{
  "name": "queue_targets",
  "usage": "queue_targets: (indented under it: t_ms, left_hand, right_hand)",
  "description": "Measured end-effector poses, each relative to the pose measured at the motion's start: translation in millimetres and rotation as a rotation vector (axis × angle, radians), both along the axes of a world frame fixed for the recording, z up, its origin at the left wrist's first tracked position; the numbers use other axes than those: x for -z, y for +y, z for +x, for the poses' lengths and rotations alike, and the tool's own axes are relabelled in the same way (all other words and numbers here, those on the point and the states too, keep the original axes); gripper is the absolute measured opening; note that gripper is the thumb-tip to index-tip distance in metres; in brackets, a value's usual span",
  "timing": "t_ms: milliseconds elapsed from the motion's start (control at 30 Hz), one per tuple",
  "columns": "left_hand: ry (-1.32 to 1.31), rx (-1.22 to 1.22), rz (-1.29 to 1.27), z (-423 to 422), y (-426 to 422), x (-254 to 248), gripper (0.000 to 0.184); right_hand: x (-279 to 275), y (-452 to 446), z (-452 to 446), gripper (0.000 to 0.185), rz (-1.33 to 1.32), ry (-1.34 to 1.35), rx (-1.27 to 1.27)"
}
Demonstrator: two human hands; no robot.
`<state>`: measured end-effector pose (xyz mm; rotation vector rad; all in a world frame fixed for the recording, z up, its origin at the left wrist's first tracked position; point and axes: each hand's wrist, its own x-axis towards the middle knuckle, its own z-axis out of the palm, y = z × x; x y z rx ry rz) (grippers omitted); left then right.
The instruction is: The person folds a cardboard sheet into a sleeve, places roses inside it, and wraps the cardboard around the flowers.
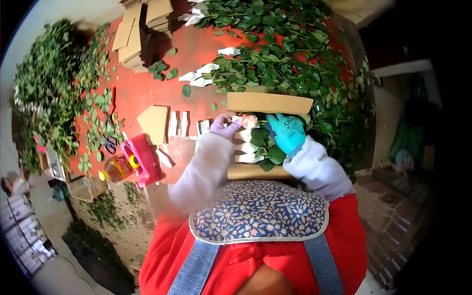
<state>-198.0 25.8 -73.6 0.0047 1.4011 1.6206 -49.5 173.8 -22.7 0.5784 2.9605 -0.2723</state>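
Fingers of the left hand (225, 127), gloved in lavender, touch the pale pink rose (250, 121); the teal-gloved right hand (288, 133) is at its stem. Whether either grips firmly, I cannot tell. The rose lies between two cardboard strips (270, 103), above white-sleeved blooms (246, 147). Farther out are a pink holder (144, 160), scissors (109, 144) and leafy stems (275, 69) on a red table (142, 91).
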Motion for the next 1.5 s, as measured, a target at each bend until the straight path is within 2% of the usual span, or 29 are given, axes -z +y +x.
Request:
queue_targets:
  t_ms: [33, 100, 133, 167, 233, 333, 433, 467, 500, 567, 633, 667, 700, 767, 800, 833, 900, 933, 1033, 1133, 1200, 1267, 1300, 1367, 1400, 1433, 1467, 1500]
  left_hand:
    - [-0.007, -0.025, 0.003, -2, 5, -19, 0.013]
    - [-0.3, 0.074, -0.247, -7, 7, -53, 0.012]
    - [-0.414, 0.044, -0.154, -8, 2, -60, 0.012]
    - [-0.419, 0.042, -0.157, -7, -3, -59, 0.012]
    - [-0.158, -0.082, -0.044, -7, -12, -47, 0.012]
    - [0.157, -0.441, 0.092, -37, -39, -2, 0.012]
    - [0.07, -0.213, 0.175, -53, -65, -10, 0.007]
    - [0.15, -0.076, 0.191, -42, -63, -21, 0.002]
    - [0.154, 0.026, 0.441, -32, -60, -10, 0.01]
    - [0.432, 0.463, -0.104, -22, -58, -36, 0.021]
    - [-0.079, 0.392, 0.013, -6, -42, -31, 0.033]
    - [0.06, 0.521, -0.033, -8, -33, -37, 0.027]
    - [0.059, 0.529, -0.027, -10, -28, -42, 0.027]
    - [0.439, 0.667, -0.081, -13, -20, -50, 0.021]
    - [0.211, 0.461, -0.005, -5, -19, -51, 0.016]
    - [0.216, 0.477, -0.01, -9, -19, -48, 0.016]
    - [1.244, 0.867, -0.235, -23, -22, -35, 0.014]
    - [1.342, 0.727, -0.187, -20, -28, -26, 0.016]
    - [1.299, 0.682, -0.285, -32, -38, -32, 0.013]
    - [1.21, 0.619, -0.29, -38, -60, -24, 0.009]
    - [1.186, 0.616, -0.283, -38, -68, -20, 0.01]
    - [0.821, 0.512, -0.102, -31, -70, -10, 0.014]
    - [0.596, 0.436, -0.11, -22, -63, -19, 0.018]
    - [0.304, 0.44, -0.005, -10, -47, -39, 0.019]
    - [0.471, 0.636, -0.249, -11, -51, -25, 0.019]
    - [0.464, 0.624, -0.244, -12, -55, -25, 0.019]
    - [0.639, 0.605, -0.25, -16, -58, -25, 0.019]
    - [0.814, 0.581, -0.259, -20, -63, -26, 0.019]
  right_hand:
    - [5, 1, 1, 0.025, 0.008, 0.023, 0.002]
    - [13, 3, 1, 0.025, 0.025, 0.017, -0.026]
    - [9, 2, -2, 0.024, 0.016, -0.048, -0.007]
    - [7, 0, -3, 0.024, 0.007, -0.113, 0.018]
    - [8, 1, -3, 0.023, 0.001, -0.106, 0.019]
    - [8, 3, 3, 0.024, -0.004, -0.061, 0.017]
    - [9, 8, 8, 0.035, 0.002, 0.054, -0.009]
    - [-6, 9, 8, 0.04, -0.234, 0.158, -0.006]
    - [-14, 10, 9, 0.046, -0.469, 0.256, -0.001]
    - [-12, 14, 13, 0.05, -0.498, 0.252, -0.094]
    - [-13, 13, 15, 0.05, -0.262, 0.048, -0.238]
    - [-17, 8, 12, 0.048, -0.221, -0.04, -0.221]
    - [-18, 4, 9, 0.042, -0.168, -0.132, -0.192]
    - [-10, -1, 9, 0.03, -0.119, -0.054, -0.17]
    - [-8, 1, 9, 0.03, -0.12, -0.049, -0.155]
    - [-4, 3, 8, 0.025, -0.09, -0.04, -0.18]
    - [1, 1, 7, 0.02, -0.067, -0.022, -0.195]
    - [3, 1, 8, 0.018, -0.079, -0.007, -0.17]
    - [10, 2, 10, 0.017, -0.054, 0.015, -0.158]
    - [13, -2, 10, 0.017, -0.251, 0.047, 0.021]
    - [8, -3, 8, 0.018, -0.185, -0.02, -0.021]
    - [11, -2, 6, 0.019, -0.16, -0.025, -0.036]
    - [12, -1, 5, 0.02, -0.124, -0.03, -0.057]
    - [17, 0, 9, 0.02, -0.09, 0.059, -0.105]
    - [12, -2, 8, 0.022, -0.13, 0.04, -0.062]
    - [6, -3, 7, 0.024, -0.167, 0.019, -0.021]
    - [2, -2, 5, 0.024, -0.159, 0.012, -0.031]
    - [-3, -2, 2, 0.027, -0.429, -0.014, 0.158]
